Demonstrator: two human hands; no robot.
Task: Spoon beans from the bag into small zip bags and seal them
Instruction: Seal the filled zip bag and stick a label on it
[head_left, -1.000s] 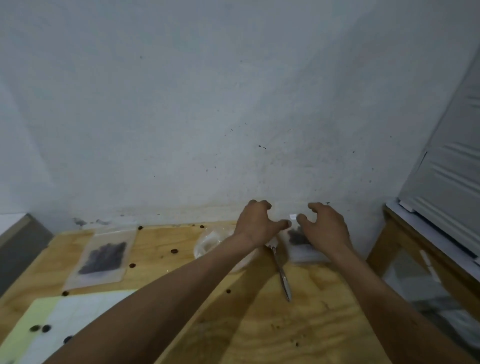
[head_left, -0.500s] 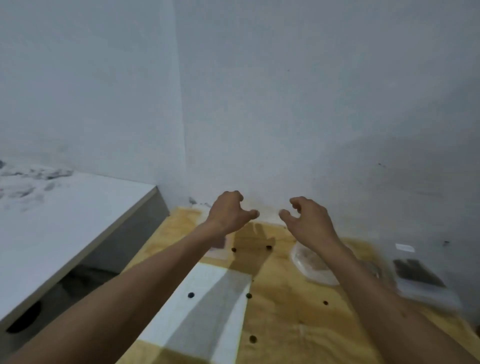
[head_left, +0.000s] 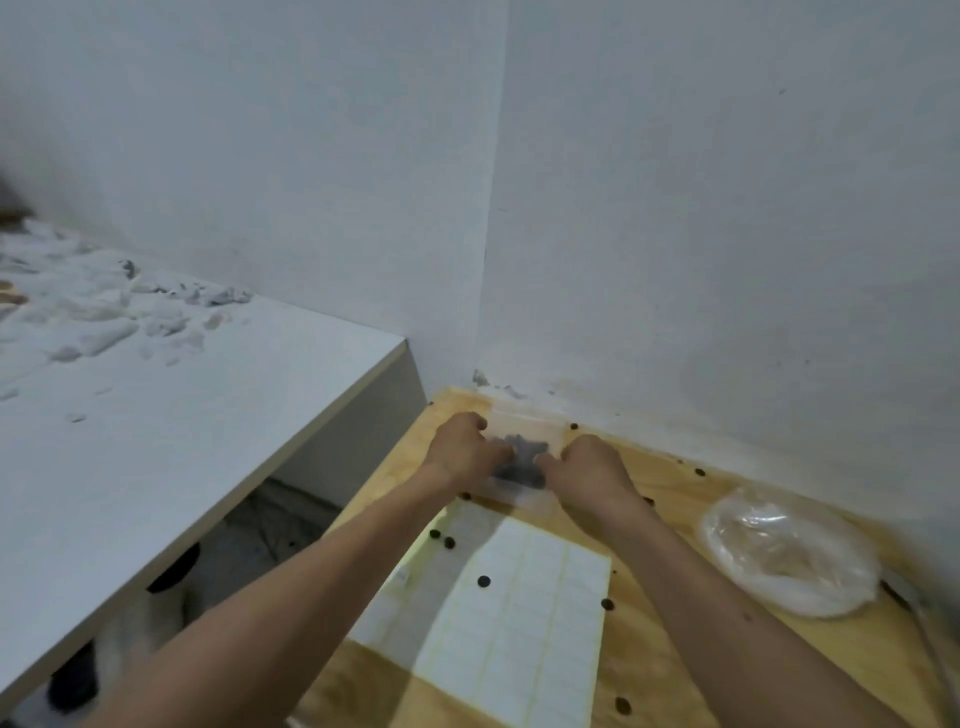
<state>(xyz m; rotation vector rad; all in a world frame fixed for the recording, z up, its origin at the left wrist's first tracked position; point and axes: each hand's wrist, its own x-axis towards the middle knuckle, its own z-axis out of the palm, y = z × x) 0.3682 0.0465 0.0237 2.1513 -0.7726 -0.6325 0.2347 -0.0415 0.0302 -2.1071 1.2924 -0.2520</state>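
Clear zip bag, dark beans inside

Spoon blurred – cut off by right edge.

Two hands, left hand and right hand, both on one small zip bag with a dark clump of beans inside. One crumpled clear plastic bag lies to the right, one sheet of white labels in front, both on one wooden surface. Loose beans scattered about: roughly a dozen countable, some too small or blurred to be sure of; one white table to the left.
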